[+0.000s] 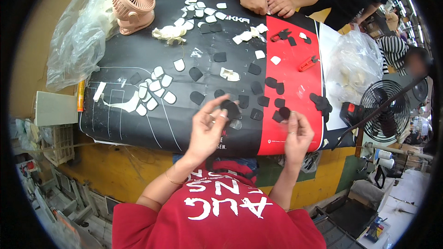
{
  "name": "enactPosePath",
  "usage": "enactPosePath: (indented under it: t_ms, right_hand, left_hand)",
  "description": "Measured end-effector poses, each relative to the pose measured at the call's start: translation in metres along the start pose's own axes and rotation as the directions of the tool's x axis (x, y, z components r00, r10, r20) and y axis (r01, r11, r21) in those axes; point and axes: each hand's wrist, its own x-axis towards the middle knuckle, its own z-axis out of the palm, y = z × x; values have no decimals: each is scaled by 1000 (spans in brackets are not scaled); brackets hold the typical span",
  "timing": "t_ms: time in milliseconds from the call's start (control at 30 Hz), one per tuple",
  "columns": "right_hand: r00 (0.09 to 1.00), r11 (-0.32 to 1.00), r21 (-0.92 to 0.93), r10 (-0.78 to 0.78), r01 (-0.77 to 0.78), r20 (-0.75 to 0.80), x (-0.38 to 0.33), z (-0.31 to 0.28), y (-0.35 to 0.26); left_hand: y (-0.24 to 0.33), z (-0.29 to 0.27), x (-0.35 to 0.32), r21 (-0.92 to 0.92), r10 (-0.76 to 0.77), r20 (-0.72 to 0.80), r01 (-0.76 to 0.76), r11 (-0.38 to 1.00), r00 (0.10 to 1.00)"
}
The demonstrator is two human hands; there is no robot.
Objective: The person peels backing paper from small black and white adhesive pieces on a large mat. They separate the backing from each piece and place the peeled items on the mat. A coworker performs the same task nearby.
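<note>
My left hand [205, 131] is pinched on a dark rounded fabric patch [230, 109], held above the mat near its front edge. To its right, my right hand [299, 134] grips a smaller dark piece [284, 112] between thumb and fingertips. Several similar black patches [256, 87] lie scattered on the black and red mat [295, 131] beyond both hands. White patches of the same rounded shape [170, 97] sit in a loose group to the left, with more white patches [211, 19] at the far side. A small stack of black patches [320, 103] rests right of my right hand.
A pink fan [134, 4] and a clear plastic bag [76, 46] stand at the far left. Red-handled snips [308, 63] lie on the red strip. Another bag [353, 57] and a black fan [385, 110] are at the right. A co-worker's hands [280, 7] work across the table.
</note>
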Motion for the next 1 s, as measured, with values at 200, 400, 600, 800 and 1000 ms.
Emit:
enactPosePath:
  t_ms: [200, 400, 600, 800, 1000]
  right_hand:
    - [993, 946, -303, 119, -115, -6, 16, -53, 26]
    - [971, 751, -660, -166, 11, -172, 21, -37, 25]
    - [919, 878, -287, -330, 383, 217, -18, 5, -20]
    - [809, 764, -283, -501, 580, 307, -23, 34, -26]
    - [724, 664, -305, -557, 682, 407, -27, 41, -20]
  left_hand:
    - [11, -26, 3, 74, 40, -70, -35, 997, 997]
    - [2, -5, -4, 99, -1, -32, 4, 995, 999]
    - [-8, 20, -8, -28, -119, 91, 122, 992, 989]
    - [-5, 13, -10, 29, -144, 121, 142, 989, 982]
    - [-6, -6, -20, 34, -166, 102, 163, 986, 981]
